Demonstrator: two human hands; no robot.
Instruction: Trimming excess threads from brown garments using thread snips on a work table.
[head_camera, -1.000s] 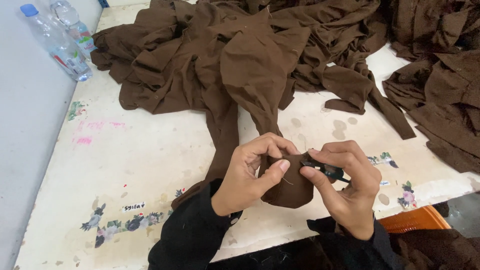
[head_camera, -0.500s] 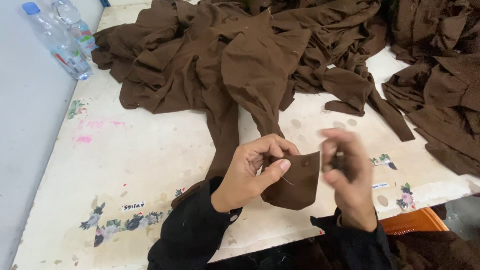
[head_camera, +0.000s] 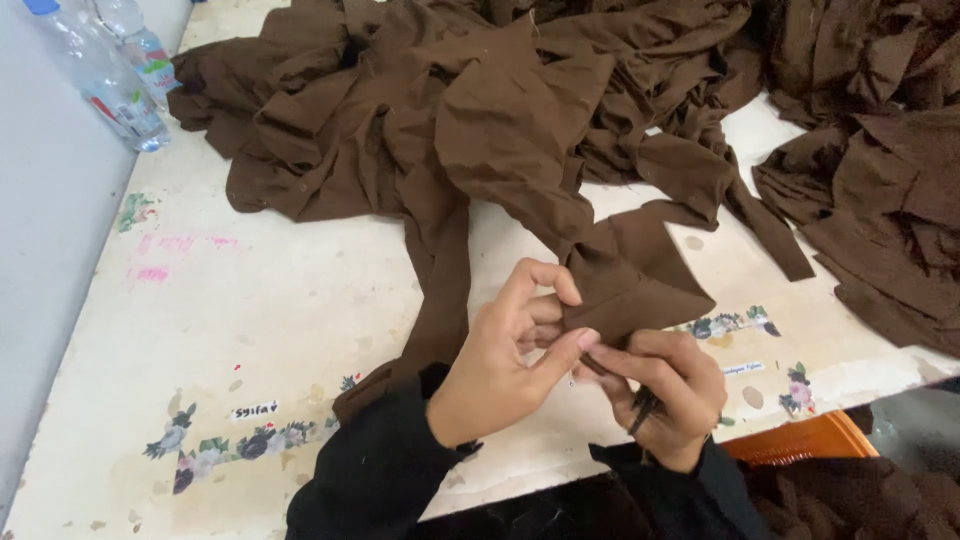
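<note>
Near 6 o'clock on the worn white table (head_camera: 300, 330), left hand (head_camera: 500, 365) closed, thumb and fingers pinching a folded edge of brown fabric (head_camera: 630, 290). Just beside it at 5 o'clock, right hand (head_camera: 665, 395) closed around a small dark tool (head_camera: 643, 408), fingertips touching the same cloth edge. Both wrists in black sleeves (head_camera: 380, 470). Held piece running upward into the large heap of brown cloth (head_camera: 480, 110) spread from 11 to 1 o'clock; second brown pile (head_camera: 880, 180) at 3 o'clock. Two clear plastic bottles (head_camera: 110, 70) lying at 10 o'clock, blue-capped and labelled; contents hard to tell. Orange crate (head_camera: 800, 445) at 4 o'clock below the table edge; contents hidden. Flower stickers (head_camera: 230, 445) at 7 o'clock.
</note>
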